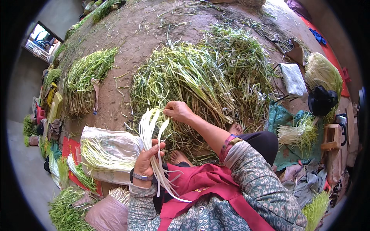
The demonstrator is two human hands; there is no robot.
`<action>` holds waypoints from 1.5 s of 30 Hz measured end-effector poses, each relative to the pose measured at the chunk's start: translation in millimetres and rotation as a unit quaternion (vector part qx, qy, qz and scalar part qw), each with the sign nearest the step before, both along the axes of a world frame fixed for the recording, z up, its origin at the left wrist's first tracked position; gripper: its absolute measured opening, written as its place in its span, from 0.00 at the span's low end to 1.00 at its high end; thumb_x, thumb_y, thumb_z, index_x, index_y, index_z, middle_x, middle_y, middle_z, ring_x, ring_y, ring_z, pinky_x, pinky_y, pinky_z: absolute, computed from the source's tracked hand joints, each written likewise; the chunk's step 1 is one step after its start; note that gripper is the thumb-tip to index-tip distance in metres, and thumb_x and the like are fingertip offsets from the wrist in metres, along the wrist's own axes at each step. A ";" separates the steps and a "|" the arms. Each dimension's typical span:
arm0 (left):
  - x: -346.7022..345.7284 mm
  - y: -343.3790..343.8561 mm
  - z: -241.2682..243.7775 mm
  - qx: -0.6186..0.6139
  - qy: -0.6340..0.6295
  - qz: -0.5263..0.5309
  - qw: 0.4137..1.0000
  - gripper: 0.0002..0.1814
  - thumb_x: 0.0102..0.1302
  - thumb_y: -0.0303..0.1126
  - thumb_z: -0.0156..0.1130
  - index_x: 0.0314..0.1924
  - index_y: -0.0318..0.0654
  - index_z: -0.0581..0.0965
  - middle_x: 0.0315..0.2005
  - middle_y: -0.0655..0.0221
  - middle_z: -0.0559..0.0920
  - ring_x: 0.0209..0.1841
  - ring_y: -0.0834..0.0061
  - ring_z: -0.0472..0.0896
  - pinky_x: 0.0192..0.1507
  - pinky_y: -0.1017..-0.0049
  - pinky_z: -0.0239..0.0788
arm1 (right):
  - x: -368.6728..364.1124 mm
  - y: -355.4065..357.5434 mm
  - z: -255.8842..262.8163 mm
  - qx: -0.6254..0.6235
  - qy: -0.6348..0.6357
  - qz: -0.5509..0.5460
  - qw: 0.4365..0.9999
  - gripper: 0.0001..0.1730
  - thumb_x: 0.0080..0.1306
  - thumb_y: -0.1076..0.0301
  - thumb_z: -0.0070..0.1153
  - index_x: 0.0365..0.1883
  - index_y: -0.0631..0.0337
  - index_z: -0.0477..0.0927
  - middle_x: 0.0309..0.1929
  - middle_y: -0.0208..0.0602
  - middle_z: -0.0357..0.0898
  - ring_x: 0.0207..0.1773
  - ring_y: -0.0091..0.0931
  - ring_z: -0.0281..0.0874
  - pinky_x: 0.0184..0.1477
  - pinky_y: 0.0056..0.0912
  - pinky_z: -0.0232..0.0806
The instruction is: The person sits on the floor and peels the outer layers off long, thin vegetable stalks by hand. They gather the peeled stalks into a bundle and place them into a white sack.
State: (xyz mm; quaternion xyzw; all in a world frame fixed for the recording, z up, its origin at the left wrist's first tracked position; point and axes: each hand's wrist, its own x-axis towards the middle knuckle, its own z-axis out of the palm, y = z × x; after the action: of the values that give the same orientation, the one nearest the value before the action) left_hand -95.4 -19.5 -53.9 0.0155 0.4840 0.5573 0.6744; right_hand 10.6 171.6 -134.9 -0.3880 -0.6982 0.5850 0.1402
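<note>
A loose bunch of long white-and-yellow leafy stalks [152, 135] is gripped in my left hand [147, 160], which wears a metal-banded watch. Its pale ends hang down over my dark red apron [202, 179]. Up at the leafy tops, my right hand [180, 112] pinches with thumb and fingers at the end of one pale leaf [163, 127]. Beyond my hands lies a big heap of green and yellowish stalks [185, 75] with browned bases. To the left, more pale stalks [107, 158] are spread on a white woven sack [109, 135].
A tied-looking green bundle [86, 80] lies on the earthen floor [138, 37] at left. On the right are a low stool with a pale seat [293, 79], white stalks [297, 130] on a green plastic sheet [306, 157], and a wooden stool [332, 135]. My bare feet [178, 157] touch the heap's edge.
</note>
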 end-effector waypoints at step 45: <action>-84.9 83.6 -71.8 0.139 -0.156 0.146 0.967 0.20 0.58 0.38 0.52 0.50 0.43 0.66 0.17 0.80 0.67 0.15 0.92 0.64 0.18 0.91 0.64 | 73.7 -40.9 -152.1 -0.008 -0.285 0.007 0.958 0.15 0.50 0.59 0.51 0.36 0.50 0.76 0.34 0.40 0.76 0.40 0.35 0.73 0.43 0.35 0.64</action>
State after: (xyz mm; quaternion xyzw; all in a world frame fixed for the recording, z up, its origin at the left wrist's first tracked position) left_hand -180.2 64.0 -125.7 -0.0492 0.2881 0.7072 0.6438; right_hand 84.3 130.7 -286.9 -0.5350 -0.7074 0.4564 -0.0715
